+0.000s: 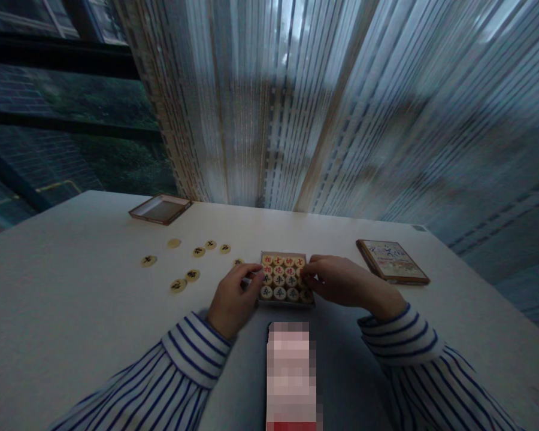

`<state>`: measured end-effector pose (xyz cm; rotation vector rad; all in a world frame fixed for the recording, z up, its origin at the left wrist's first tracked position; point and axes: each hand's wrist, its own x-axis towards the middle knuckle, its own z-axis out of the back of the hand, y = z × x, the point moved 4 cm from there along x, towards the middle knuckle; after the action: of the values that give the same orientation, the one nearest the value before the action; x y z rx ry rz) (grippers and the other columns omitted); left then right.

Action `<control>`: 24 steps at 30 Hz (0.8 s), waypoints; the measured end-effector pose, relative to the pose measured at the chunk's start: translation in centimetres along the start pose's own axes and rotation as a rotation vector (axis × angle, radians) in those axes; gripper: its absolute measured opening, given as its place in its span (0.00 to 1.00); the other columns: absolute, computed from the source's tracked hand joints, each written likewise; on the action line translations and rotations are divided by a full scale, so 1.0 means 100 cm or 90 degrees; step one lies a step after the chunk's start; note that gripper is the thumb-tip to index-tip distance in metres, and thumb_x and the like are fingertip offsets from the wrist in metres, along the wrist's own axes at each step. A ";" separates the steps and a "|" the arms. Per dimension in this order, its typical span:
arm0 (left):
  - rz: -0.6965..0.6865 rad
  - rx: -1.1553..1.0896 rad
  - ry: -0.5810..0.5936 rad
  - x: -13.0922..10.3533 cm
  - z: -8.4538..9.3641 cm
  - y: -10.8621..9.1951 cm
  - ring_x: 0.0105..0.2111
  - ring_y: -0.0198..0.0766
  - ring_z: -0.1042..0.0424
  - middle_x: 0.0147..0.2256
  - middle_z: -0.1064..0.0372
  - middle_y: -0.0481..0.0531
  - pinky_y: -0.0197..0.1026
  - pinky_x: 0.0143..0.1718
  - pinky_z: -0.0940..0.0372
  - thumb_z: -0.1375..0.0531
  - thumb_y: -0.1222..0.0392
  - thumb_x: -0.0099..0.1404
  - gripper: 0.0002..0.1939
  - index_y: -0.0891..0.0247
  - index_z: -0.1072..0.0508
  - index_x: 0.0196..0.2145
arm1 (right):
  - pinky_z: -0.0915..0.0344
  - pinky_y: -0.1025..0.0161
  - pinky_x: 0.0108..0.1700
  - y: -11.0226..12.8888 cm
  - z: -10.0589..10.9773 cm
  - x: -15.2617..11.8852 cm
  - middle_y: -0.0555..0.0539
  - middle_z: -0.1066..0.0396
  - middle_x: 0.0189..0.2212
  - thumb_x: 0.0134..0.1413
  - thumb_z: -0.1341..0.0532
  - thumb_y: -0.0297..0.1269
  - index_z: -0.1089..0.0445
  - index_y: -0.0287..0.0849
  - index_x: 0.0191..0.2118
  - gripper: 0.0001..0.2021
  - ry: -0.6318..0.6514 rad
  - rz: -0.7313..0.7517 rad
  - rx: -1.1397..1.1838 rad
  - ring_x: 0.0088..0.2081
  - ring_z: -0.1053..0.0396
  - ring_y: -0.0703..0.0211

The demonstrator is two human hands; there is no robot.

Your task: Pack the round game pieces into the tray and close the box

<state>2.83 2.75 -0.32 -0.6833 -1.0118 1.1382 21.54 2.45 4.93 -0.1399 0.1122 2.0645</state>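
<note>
A shallow box [285,303] sits on the table in front of me, filled with rows of round Chinese chess pieces [278,279], red characters in the back rows and black ones nearer. At its left edge, my left hand [236,296] has thumb and forefinger closed around the side wall by the end pieces. Over the right column is my right hand [341,281], fingers bent together on a Chinese chess piece that they mostly cover. More loose Chinese chess pieces [193,275] lie scattered to the left, one partly behind my left hand.
An open box lid or tray [161,209] lies at the back left. A flat box with a printed cover [393,261] is on the right. A phone with a blurred screen [291,371] lies nearest me on the white table [94,335]. String curtains [269,120] hang beyond.
</note>
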 end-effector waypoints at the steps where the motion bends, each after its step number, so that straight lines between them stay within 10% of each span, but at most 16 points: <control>1: 0.000 0.000 -0.001 0.000 0.000 0.000 0.31 0.38 0.29 0.32 0.28 0.53 0.39 0.30 0.34 0.45 0.55 0.58 0.12 0.64 0.28 0.35 | 0.42 0.66 0.31 0.000 0.000 0.000 0.46 0.29 0.35 0.52 0.48 0.31 0.29 0.45 0.37 0.11 0.002 -0.002 0.000 0.33 0.31 0.59; 24: 0.004 0.021 0.017 -0.001 -0.001 0.002 0.31 0.38 0.30 0.33 0.29 0.54 0.40 0.31 0.34 0.46 0.55 0.60 0.13 0.65 0.28 0.37 | 0.41 0.64 0.32 -0.005 -0.006 0.000 0.46 0.29 0.37 0.54 0.48 0.34 0.30 0.48 0.42 0.13 0.018 -0.017 0.039 0.35 0.31 0.57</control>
<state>2.81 2.76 -0.54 -0.6738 -0.9677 1.1455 22.02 2.56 4.30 -0.1319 0.1898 2.0308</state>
